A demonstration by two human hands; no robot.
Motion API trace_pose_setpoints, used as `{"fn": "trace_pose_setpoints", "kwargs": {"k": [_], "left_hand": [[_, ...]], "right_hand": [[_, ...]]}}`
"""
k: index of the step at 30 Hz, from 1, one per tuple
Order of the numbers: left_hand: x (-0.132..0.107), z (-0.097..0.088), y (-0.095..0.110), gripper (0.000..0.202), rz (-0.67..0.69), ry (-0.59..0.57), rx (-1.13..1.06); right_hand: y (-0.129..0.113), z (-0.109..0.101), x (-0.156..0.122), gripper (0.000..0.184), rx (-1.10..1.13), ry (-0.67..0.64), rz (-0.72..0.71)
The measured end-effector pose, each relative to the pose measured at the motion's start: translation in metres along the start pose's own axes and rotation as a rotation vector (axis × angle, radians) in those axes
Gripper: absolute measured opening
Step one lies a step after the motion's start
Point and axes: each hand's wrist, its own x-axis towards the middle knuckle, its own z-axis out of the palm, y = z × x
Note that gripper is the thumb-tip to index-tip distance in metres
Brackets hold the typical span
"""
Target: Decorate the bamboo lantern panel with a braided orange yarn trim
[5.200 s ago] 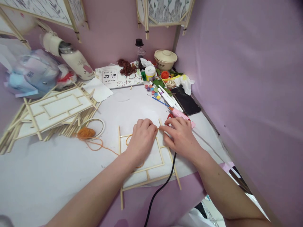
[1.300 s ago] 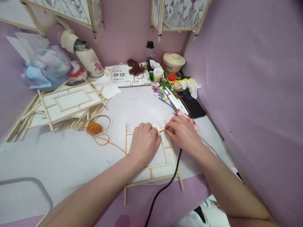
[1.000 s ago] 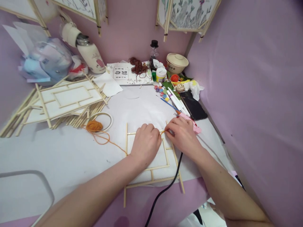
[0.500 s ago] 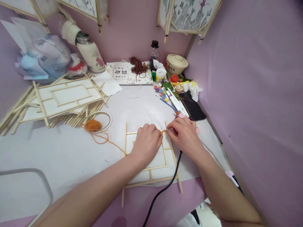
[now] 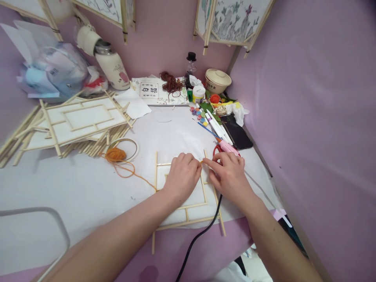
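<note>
A wooden stick frame (image 5: 188,224) with white paper backing lies on the table in front of me. My left hand (image 5: 184,175) rests over its upper part, fingers curled in a pinch on orange yarn at the upper right corner. From a ball of orange yarn (image 5: 115,154) on the left, a strand runs to the frame's left stick and on under my left hand. The index finger of my right hand (image 5: 230,172) stretches to the yarn at that corner, touching it, with the thumb apart below. My hands partly hide the corner joint.
Red-handled scissors (image 5: 216,149) and a pink tool (image 5: 227,147) lie just beyond my right hand. A black cable (image 5: 202,234) crosses the frame's right side. Stick frames (image 5: 85,116) are piled left. Markers (image 5: 217,125), a phone (image 5: 237,132) and a lidded bowl (image 5: 217,81) stand back right.
My right hand has shifted slightly left, its index finger now extended to the yarn and the thumb lowered away. The loose yarn between the hands is shorter. My left hand stays nearly still.
</note>
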Motion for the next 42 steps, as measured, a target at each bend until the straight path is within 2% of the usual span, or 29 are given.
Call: {"fn": "trace_pose_setpoints", "kwargs": {"k": [3,6,10,12,14,17,19,21,24,28,31,34,36,38,42], "left_hand": [[0.000,0.000,0.001,0.018,0.016,-0.015,0.005],[0.001,0.000,0.001,0.020,0.024,-0.044,0.018],[0.000,-0.001,0.001,0.019,0.041,-0.039,0.000],[0.000,-0.002,0.001,0.017,0.049,-0.020,-0.017],[0.000,-0.002,0.001,0.017,0.052,-0.009,-0.030],[0.001,-0.001,0.001,0.017,0.055,-0.007,-0.028],[0.001,0.000,0.000,0.018,0.066,-0.004,-0.018],[0.000,0.002,-0.001,0.018,0.081,0.005,-0.010],[-0.001,0.005,-0.002,0.017,0.109,0.024,0.000],[-0.002,0.007,-0.003,0.017,0.120,0.056,0.016],[-0.002,0.007,-0.004,0.019,0.118,0.062,0.019],[-0.002,0.006,-0.004,0.019,0.123,0.071,0.022],[-0.002,0.006,-0.004,0.019,0.121,0.078,0.016],[-0.002,0.006,-0.004,0.019,0.119,0.080,0.010],[-0.002,0.006,-0.005,0.019,0.123,0.070,0.012]], "right_hand": [[-0.001,0.001,0.000,0.037,-0.007,-0.045,-0.002],[-0.002,0.000,0.000,0.027,-0.007,-0.044,0.005],[0.001,-0.004,-0.006,0.020,0.060,0.066,0.053],[0.003,-0.008,-0.013,0.016,0.116,0.162,0.173],[0.007,-0.013,-0.024,0.017,0.159,0.191,0.377],[0.009,-0.020,-0.035,0.040,0.179,0.023,0.715],[0.008,-0.022,-0.035,0.052,0.162,-0.118,0.866],[0.006,-0.022,-0.027,0.058,0.135,-0.188,0.946],[0.003,-0.018,-0.009,0.061,0.130,-0.209,0.992],[0.000,-0.009,0.001,0.042,0.182,-0.140,1.030],[-0.006,-0.005,-0.004,0.036,0.406,0.048,1.062],[-0.015,-0.009,-0.008,0.031,0.909,0.249,1.065],[-0.022,-0.016,-0.009,0.033,1.236,0.264,1.005],[-0.027,-0.024,-0.009,0.034,1.412,0.260,0.944],[-0.032,-0.035,-0.015,0.047,1.458,0.300,0.892]]}}
